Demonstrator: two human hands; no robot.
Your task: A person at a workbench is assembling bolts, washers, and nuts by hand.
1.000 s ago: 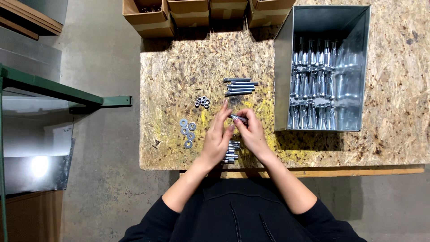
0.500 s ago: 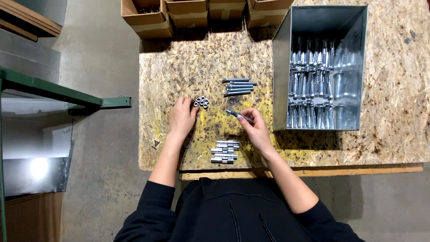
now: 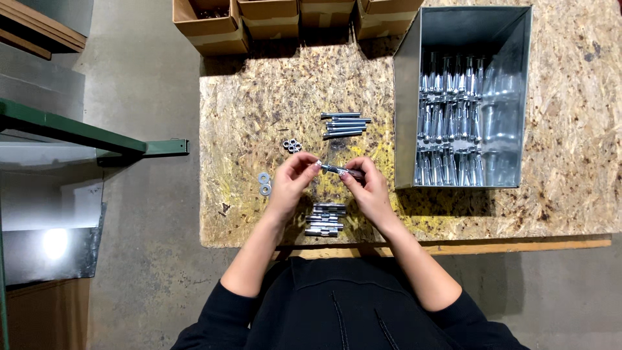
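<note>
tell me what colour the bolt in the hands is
Shiny silver bolt, best seen in the head view.

Both hands meet over the surface (image 3: pixel 259 97), the right hand (image 3: pixel 370 191) pinching a bolt (image 3: pixel 338 170) and the left hand (image 3: pixel 291 181) at its left tip. Nuts (image 3: pixel 291 145) and loose bolts (image 3: pixel 343 125) lie farther off; washers (image 3: pixel 264 183) left; a metal bin (image 3: pixel 512 78) right.

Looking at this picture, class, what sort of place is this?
Probably a workshop or assembly bench: a rough chipboard table, a metal bin filled with rows of bolts, and both hands holding a bolt above loose washers.
</note>
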